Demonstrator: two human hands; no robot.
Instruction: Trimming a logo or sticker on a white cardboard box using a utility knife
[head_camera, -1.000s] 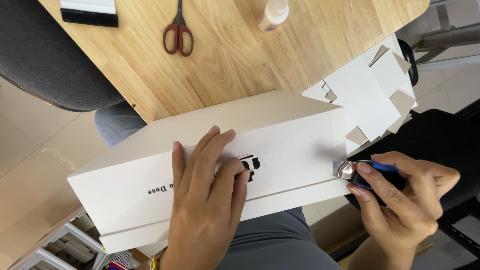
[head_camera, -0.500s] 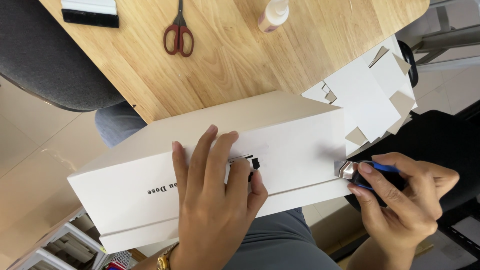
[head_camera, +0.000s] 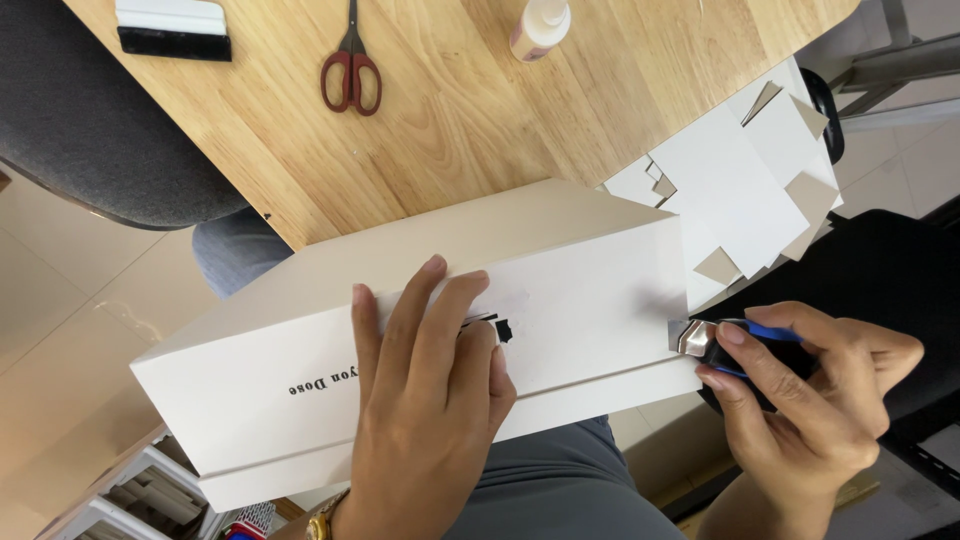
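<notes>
- Cardboard box (head_camera: 420, 330), white, long and stiff-walled, lies across the person's lap against the edge of the wooden table (head_camera: 450, 130); judged light, rigid, smooth-faced and liable to slide.
- Left hand (head_camera: 425, 400) presses flat, fingers spread, on the top panel: the sensible place to steady it.
- Right hand (head_camera: 810, 395) is closed around a blue utility knife (head_camera: 715, 340), blade at the box's right end.
- Since the earlier frame, the left fingers have shifted slightly; the knife hand is unchanged.
</notes>
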